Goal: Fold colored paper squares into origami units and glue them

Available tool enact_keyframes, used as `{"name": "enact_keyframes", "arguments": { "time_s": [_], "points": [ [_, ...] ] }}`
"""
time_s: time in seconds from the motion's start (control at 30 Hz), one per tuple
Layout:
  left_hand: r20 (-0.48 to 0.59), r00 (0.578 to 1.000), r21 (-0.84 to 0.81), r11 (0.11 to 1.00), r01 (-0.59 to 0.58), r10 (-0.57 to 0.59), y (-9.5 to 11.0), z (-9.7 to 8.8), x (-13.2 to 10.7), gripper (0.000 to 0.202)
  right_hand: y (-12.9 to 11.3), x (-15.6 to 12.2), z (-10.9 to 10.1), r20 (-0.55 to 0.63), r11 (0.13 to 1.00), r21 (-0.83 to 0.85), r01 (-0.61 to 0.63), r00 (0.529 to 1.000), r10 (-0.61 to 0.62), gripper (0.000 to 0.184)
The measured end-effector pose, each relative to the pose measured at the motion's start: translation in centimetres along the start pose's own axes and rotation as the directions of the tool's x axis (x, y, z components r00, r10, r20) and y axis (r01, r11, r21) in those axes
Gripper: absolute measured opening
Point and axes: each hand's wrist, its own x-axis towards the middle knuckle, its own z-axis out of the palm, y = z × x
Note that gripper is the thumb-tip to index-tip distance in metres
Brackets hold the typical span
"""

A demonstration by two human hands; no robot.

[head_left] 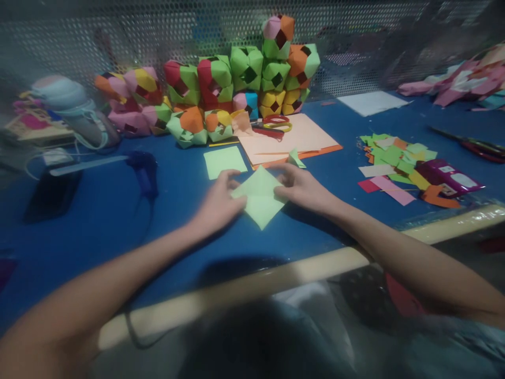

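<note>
A light green paper square (262,202), turned like a diamond and marked with a crease across its middle, is held just above the blue table. My left hand (223,202) pinches its left corner between thumb and fingers. On the opposite corner, my right hand (302,187) grips the paper the same way. Behind my left hand lies a flat stack of light green paper (224,161). A small folded green paper piece (295,158) stands just beyond my right hand, near the peach paper sheets (315,134).
Stacked colourful folded-paper balls (246,68) line the back. Red and yellow scissors (276,125) rest on the peach sheets. At left are a blue glue gun (142,171) and a dark phone (53,193). Paper scraps (398,155) and a purple packet (450,178) lie right.
</note>
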Motion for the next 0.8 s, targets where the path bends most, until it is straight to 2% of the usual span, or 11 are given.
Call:
{"name": "enact_keyframes", "arguments": {
  "time_s": [0.1, 0.3, 0.53, 0.67, 0.8],
  "points": [
    [-0.015, 0.999, 0.051, 0.998, -0.043, 0.044, -0.4, -0.1, 0.2, 0.041, 0.1, 0.0, 0.0, 0.034, 0.999, -0.048, 0.019, 0.999, -0.017, 0.051],
    [0.107, 0.992, 0.214, 0.973, -0.086, 0.064, -0.1, -0.2, 0.1, 0.042, 0.7, 0.0, 0.6, 0.071, 0.98, -0.175, 0.099, 0.994, -0.088, 0.047],
    [0.187, 0.972, 0.126, 0.978, -0.168, 0.143, -0.1, -0.3, 0.1, 0.066, 1.4, 0.2, 1.2, 0.123, 0.975, -0.145, 0.167, 0.981, -0.149, 0.063],
    [0.231, 0.952, 0.135, 0.963, -0.234, 0.199, -0.3, -0.4, 0.1, 0.063, 1.4, 0.1, 1.3, 0.159, 0.928, -0.242, 0.282, 0.955, -0.249, 0.058],
    [0.283, 0.923, 0.219, 0.919, -0.328, 0.262, -0.5, -0.3, 0.1, 0.064, 1.5, -0.1, 1.3, 0.217, 0.852, -0.35, 0.389, 0.918, -0.33, 0.054]
  ]
}}
